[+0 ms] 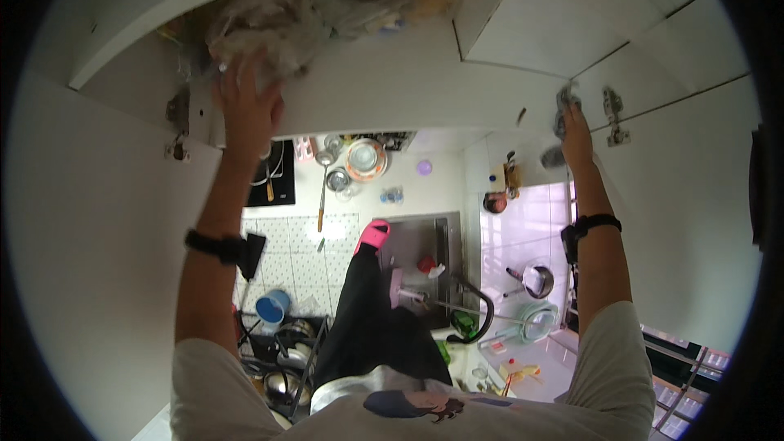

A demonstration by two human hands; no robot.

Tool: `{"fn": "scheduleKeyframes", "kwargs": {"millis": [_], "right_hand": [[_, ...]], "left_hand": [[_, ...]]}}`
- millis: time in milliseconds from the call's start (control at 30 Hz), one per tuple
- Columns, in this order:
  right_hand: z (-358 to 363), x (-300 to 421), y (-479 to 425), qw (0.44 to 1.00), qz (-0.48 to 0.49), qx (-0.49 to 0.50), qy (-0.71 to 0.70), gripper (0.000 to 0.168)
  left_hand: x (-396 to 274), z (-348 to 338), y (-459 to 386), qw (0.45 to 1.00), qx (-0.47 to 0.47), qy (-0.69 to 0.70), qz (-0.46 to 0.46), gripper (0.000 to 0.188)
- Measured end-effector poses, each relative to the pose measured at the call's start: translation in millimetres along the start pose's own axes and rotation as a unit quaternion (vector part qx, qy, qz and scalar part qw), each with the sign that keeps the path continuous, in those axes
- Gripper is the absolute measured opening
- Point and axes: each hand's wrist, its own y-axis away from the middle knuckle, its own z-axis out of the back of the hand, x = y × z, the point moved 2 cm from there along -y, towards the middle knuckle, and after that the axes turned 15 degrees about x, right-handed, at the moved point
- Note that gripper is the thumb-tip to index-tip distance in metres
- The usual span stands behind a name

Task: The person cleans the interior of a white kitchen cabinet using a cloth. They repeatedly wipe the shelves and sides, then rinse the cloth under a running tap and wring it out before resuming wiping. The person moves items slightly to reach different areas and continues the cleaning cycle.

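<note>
My left hand (pixel 250 98) reaches up to the opening of a white wall cabinet (pixel 380 86). Its fingers are spread against crumpled clear plastic bags (pixel 263 24), which are blurred; I see no firm grip on them. At the right end of the cabinet, my right hand (pixel 577 138) holds a bunched grey cloth (pixel 565 104) against the white surface beside a metal hinge (pixel 614 111). More bags (pixel 367 12) fill the shelf behind, their contents hard to make out.
Cabinet doors (pixel 104 208) flank both arms. Below are a black cooktop (pixel 282 174), stacked bowls (pixel 366 159), a ladle (pixel 323 190), a steel sink (pixel 410 236) with a black faucet (pixel 484 300), and a dish rack (pixel 309 373) with pots. A pink slipper (pixel 373 236) shows by the sink.
</note>
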Motion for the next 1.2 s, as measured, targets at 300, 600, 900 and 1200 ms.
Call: {"fn": "scheduleKeyframes", "kwargs": {"millis": [300,600,900,1200], "right_hand": [[-22.1,62.2,-10.8,1.000,0.022,0.006,0.001,0.076],[-1.2,258.1,19.9,0.893,0.384,0.072,-0.225,0.039],[22.6,116.7,-26.1,0.946,-0.042,-0.182,-0.266,0.044],[-11.8,328.6,-8.1,0.942,0.279,-0.055,-0.176,0.044]], "left_hand": [[-55.3,-58.8,4.6,0.985,0.169,0.042,0.013,0.052],[-48.2,-53.3,4.7,0.979,0.193,0.063,0.004,0.053],[-65.3,-50.9,-4.7,0.978,0.185,0.088,-0.030,0.047],[-53.1,-54.9,2.9,0.980,0.183,0.072,-0.030,0.046]]}}
